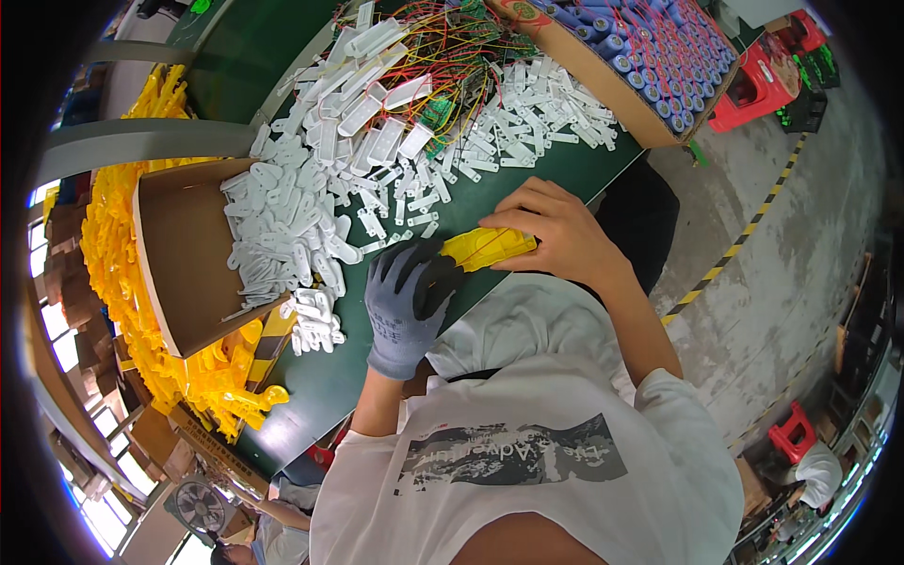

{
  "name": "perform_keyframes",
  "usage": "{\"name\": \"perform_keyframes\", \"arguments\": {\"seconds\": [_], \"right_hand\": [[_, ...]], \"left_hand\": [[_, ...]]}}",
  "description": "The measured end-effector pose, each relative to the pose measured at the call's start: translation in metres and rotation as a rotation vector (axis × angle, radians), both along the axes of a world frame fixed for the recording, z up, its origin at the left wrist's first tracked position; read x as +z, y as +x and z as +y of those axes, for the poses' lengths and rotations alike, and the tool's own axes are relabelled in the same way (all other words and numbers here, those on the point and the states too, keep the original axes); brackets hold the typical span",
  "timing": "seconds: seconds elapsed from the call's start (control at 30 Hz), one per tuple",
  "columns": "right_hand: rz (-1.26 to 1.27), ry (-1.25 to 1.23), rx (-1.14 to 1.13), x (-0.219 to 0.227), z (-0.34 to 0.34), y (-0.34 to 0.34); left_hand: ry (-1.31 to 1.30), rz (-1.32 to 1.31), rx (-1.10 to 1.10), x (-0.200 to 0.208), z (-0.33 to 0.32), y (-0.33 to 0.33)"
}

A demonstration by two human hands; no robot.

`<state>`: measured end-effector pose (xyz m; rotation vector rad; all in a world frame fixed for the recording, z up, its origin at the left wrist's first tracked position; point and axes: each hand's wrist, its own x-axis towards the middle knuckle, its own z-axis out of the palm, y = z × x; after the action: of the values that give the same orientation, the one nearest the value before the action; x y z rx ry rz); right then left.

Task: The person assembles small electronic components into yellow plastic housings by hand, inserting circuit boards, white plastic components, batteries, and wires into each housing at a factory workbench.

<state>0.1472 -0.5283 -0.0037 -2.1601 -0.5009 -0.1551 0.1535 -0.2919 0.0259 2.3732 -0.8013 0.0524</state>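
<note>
1. Keep the yellow casing (pixel 488 247) flat on the green bench (pixel 348 377), just beside the white clips (pixel 311 226)
2. Gloved left hand (pixel 407 306) fingers clamped on its near end
3. Bare right hand (pixel 556 231) fingers curled over the far end; press evenly

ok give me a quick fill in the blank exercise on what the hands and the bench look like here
1. The left hand wears a grey knitted ____.
2. Both hands grip a moulded plastic casing coloured ____.
3. The right hand is ____, without any covering.
4. Flat white plastic pieces spill from a ____ cardboard tray.

Missing words: glove; yellow; bare; brown
</note>
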Motion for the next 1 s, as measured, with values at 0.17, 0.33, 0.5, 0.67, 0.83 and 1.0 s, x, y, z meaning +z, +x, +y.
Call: {"name": "perform_keyframes", "arguments": {"seconds": [0.17,0.33,0.5,0.67,0.83,1.0], "right_hand": [[0.068,0.047,-0.091,0.015,-0.006,-0.002],[0.090,0.042,-0.627,0.016,-0.005,0.009],[0.014,-0.135,-0.665,0.005,0.005,0.020],[-0.015,-0.014,-0.684,0.014,0.011,0.024],[0.045,0.147,-0.557,0.025,0.010,-0.002],[0.222,0.072,-0.324,0.043,0.013,-0.013]], "left_hand": [[-0.073,-0.051,0.017,-0.018,0.005,0.006],[-0.124,-0.068,-0.036,-0.026,0.008,0.006],[-0.145,-0.041,-0.024,-0.024,0.009,0.006],[-0.185,-0.014,0.014,-0.026,0.014,0.008],[-0.221,-0.009,0.006,-0.027,0.014,0.011],[-0.202,0.017,0.010,-0.035,0.022,0.006]]}}
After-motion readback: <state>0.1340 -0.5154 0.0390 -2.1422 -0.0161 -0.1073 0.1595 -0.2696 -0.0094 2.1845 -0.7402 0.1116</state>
